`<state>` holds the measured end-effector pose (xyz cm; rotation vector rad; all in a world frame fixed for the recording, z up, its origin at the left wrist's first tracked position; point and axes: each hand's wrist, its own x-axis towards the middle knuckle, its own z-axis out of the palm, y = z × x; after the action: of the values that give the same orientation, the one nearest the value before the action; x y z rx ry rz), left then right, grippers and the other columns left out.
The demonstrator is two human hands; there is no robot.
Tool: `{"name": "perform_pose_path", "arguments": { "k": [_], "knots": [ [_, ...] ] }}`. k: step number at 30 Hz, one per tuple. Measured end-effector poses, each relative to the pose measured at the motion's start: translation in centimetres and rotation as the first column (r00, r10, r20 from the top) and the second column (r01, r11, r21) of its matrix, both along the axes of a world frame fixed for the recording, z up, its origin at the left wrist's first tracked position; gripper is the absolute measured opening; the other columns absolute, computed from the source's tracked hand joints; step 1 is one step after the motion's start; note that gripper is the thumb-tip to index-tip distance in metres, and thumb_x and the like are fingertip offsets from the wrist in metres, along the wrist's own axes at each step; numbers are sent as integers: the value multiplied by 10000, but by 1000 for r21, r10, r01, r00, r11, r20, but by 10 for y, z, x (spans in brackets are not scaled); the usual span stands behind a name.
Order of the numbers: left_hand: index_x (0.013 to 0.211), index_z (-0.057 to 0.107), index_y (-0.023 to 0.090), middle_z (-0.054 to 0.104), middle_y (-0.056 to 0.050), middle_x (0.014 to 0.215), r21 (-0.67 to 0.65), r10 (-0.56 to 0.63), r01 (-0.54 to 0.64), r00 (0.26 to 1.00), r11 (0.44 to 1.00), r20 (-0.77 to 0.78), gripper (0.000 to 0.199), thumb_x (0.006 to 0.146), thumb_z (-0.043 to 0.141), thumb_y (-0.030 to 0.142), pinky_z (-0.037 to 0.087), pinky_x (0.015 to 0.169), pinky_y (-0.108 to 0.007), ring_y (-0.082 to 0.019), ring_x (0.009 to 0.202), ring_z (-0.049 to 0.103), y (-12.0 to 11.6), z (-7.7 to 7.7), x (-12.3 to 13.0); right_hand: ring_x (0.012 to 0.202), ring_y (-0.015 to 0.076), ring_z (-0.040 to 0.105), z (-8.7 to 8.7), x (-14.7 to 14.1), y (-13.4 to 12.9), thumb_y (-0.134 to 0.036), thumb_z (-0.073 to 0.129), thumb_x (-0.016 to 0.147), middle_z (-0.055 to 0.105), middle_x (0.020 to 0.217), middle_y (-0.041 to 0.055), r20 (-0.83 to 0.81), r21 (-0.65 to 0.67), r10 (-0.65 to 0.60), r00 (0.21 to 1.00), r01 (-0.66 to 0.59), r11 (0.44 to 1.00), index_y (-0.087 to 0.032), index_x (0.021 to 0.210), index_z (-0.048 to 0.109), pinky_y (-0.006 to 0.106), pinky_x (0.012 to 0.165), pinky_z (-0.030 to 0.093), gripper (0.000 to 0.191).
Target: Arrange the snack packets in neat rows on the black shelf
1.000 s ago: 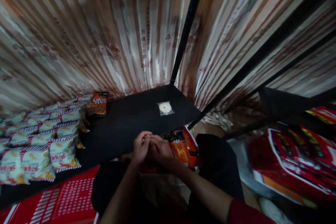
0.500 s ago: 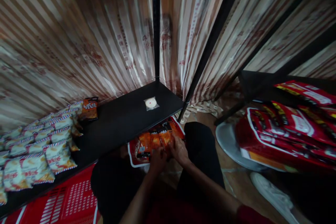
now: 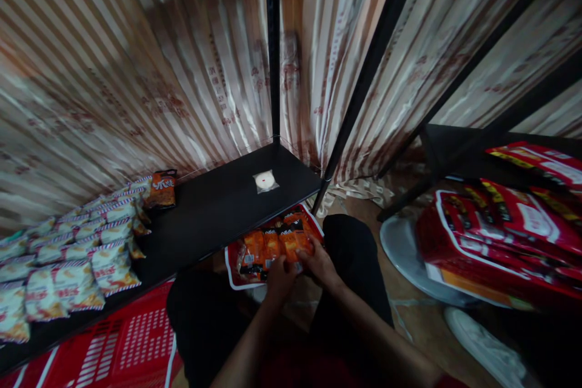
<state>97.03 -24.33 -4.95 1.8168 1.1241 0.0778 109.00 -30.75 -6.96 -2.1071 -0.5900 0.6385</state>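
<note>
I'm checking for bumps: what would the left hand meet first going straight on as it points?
Likely an orange snack bag in the red basket; the left hand may be touching it.

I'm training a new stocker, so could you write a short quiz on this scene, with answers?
1. True or false: the round white item in clear wrapping lies on the black shelf.
2. Which packets lie in the white-rimmed basket at the left hand and right hand? A) orange packets B) pale ones C) green ones
3. Fill in: the lone shelf packet sits beside pale packets with ____ edges.
Key: 1 true; 2 A; 3 striped.
</note>
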Motion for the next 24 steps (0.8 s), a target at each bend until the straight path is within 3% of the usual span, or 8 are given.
{"name": "perform_pose_path", "arguments": {
  "k": [5, 10, 16, 20, 22, 24],
  "knots": [
    [918, 590, 155, 669, -76, 944, -101, 58, -41, 983, 994, 172, 205, 741, 520, 232, 426, 774, -267, -191, 860, 598, -8, 15, -6, 1004, 267, 619, 25, -4, -16, -451, 602, 676, 623, 1143, 105, -20, 92, -11, 1000, 13, 996, -183, 1297, 445, 389, 888, 473, 695],
    [922, 583, 137, 674, -107, 914, -318, 274, -171, 908, 933, 315, 284, 707, 593, 322, 459, 776, -309, -229, 859, 619, -12, 23, -10, 1018, 251, 610, 51, -16, -20, -454, 618, 674, 629, 1131, 57, 11, 201, -7, 1000, 5, 980, -234, 1314, 439, 386, 899, 473, 700],
    [1131, 542, 133, 574, -150, 1229, -499, 556, -351, 751, 792, 355, 586, 625, 737, 353, 395, 977, -317, -263, 1178, 508, 3, 24, -15, 1040, 251, 592, 71, -31, 4, -453, 607, 677, 597, 1176, 87, -58, 294, 30, 998, -12, 956, -212, 1329, 420, 376, 880, 484, 720],
    [1190, 526, 178, 575, -130, 1242, -662, 646, -301, 671, 686, 365, 657, 633, 746, 450, 434, 949, -343, -269, 1157, 533, 18, 33, -27, 1039, 255, 586, 80, -41, 22, -424, 629, 663, 602, 1151, 97, -82, 318, 74, 994, -44, 947, -188, 1314, 439, 395, 913, 463, 718],
    [1159, 559, 206, 604, -109, 1208, -666, 655, -313, 668, 678, 353, 602, 659, 717, 500, 453, 923, -356, -268, 1119, 563, 25, 44, -34, 1024, 244, 591, 83, -46, 30, -402, 628, 673, 607, 1139, 93, -100, 342, 134, 986, -93, 935, -189, 1319, 434, 393, 917, 459, 708],
    [1112, 595, 205, 631, -105, 1164, -630, 632, -321, 685, 707, 361, 543, 687, 680, 531, 460, 909, -354, -269, 1088, 582, 32, 57, -40, 1025, 234, 591, 84, -51, 36, -373, 631, 681, 604, 1151, 91, -116, 351, 197, 973, -146, 925, -194, 1325, 427, 387, 919, 456, 699]
  ]
}}
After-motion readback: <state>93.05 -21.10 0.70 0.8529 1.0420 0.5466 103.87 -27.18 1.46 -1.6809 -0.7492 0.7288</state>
